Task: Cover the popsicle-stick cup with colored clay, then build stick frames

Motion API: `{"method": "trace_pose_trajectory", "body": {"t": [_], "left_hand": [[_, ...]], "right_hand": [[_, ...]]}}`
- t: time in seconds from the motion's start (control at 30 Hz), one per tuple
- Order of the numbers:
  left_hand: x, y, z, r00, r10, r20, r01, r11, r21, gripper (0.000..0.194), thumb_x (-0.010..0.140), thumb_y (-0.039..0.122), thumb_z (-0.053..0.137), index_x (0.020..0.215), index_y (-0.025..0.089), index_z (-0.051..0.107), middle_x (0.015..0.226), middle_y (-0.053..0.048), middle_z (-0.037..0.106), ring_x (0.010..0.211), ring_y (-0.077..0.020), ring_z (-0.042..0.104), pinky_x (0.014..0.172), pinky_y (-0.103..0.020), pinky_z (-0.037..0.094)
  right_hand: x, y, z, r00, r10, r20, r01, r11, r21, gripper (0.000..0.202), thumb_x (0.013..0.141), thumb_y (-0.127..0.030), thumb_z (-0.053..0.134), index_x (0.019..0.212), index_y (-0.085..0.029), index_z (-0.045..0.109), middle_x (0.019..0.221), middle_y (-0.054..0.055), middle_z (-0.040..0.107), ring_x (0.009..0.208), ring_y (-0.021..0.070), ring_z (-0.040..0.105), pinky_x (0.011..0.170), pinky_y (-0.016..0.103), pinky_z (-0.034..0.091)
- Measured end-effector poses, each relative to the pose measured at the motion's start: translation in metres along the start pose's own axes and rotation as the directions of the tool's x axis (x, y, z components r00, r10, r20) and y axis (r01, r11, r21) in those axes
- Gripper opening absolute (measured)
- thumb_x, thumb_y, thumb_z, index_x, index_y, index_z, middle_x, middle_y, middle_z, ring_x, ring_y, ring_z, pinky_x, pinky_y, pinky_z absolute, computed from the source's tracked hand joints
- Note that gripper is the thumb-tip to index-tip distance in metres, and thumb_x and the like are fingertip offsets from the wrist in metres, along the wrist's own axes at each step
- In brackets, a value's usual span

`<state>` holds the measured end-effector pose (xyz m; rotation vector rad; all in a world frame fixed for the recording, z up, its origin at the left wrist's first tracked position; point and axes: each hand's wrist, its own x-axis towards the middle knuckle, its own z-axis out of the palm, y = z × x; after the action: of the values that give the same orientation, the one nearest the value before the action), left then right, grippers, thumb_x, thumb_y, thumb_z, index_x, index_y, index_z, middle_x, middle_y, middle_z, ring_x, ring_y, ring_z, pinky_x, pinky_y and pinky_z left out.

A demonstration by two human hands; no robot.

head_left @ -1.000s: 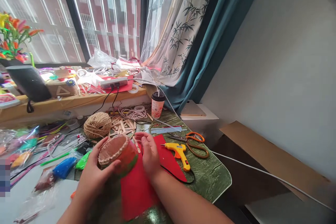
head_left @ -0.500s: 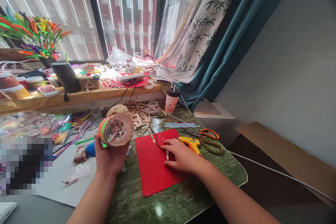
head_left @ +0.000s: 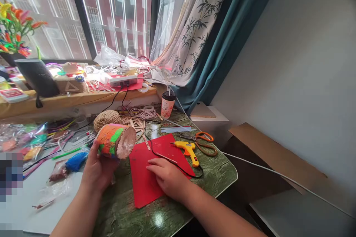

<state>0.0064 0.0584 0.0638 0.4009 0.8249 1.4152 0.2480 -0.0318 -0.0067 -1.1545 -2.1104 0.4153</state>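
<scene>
My left hand [head_left: 97, 168] is wrapped round a clay-covered pot [head_left: 112, 139], orange with green patches and a scalloped rim. The pot lies tilted on its side, mouth to the right, so I see part of its pale inside. My right hand [head_left: 167, 176] is over a red sheet [head_left: 144, 192], fingers stretched out and nothing visible in them; whether it touches the sheet I cannot tell. Just beyond its fingers lies a thin wooden stick [head_left: 167, 158]. A yellow glue gun [head_left: 187, 150] rests on the sheet's right side, its black cord running across the sheet.
Orange-handled scissors [head_left: 204, 139] lie right of the glue gun, near pale glue sticks [head_left: 176, 129]. Behind are a twine ball [head_left: 107, 118], wooden sticks [head_left: 133, 123] and a lidded paper cup [head_left: 168, 104]. Bagged clay [head_left: 76, 161] lies on the left. A white cable [head_left: 264, 170] crosses beyond the table edge.
The view has swung right. My left hand has turned the pot so its side shows more and its mouth faces right. My right hand has drawn back from the glue gun and stick.
</scene>
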Motion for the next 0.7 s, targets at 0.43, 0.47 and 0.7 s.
{"method": "trace_pose_trajectory", "body": {"t": [0.43,0.47,0.7], "left_hand": [[0.0,0.009,-0.004,0.992,0.09,0.087,-0.077,0.987,-0.144,0.057,0.096,0.069,0.059,0.132,0.026,0.073,0.143,-0.01,0.072,0.141,-0.0347,0.06,0.095,-0.048,0.067],[0.0,0.01,-0.004,0.99,0.109,0.086,-0.095,0.984,-0.148,0.058,0.095,0.069,0.061,0.132,0.027,0.073,0.144,-0.009,0.072,0.143,-0.0343,0.058,0.096,-0.048,0.067],[0.003,0.01,-0.003,0.994,0.092,0.051,-0.083,0.983,-0.162,0.066,0.089,0.072,0.065,0.133,0.024,0.071,0.149,-0.011,0.068,0.143,-0.0362,0.056,0.095,-0.048,0.067]], "right_hand": [[-0.006,0.021,-0.024,0.917,0.388,-0.088,-0.398,0.9,-0.177,0.02,0.096,-0.005,0.066,0.099,-0.02,0.079,0.097,0.009,0.076,0.096,0.03,0.067,0.091,0.047,0.054],[-0.005,0.021,-0.024,0.914,0.39,-0.109,-0.403,0.902,-0.156,0.019,0.098,-0.006,0.066,0.097,-0.02,0.078,0.096,0.009,0.076,0.096,0.0289,0.067,0.091,0.045,0.053],[0.01,0.026,-0.033,0.864,0.453,-0.221,-0.465,0.885,-0.004,0.014,0.094,-0.012,0.067,0.089,-0.022,0.076,0.099,0.009,0.075,0.101,0.0295,0.066,0.092,0.043,0.051]]}}
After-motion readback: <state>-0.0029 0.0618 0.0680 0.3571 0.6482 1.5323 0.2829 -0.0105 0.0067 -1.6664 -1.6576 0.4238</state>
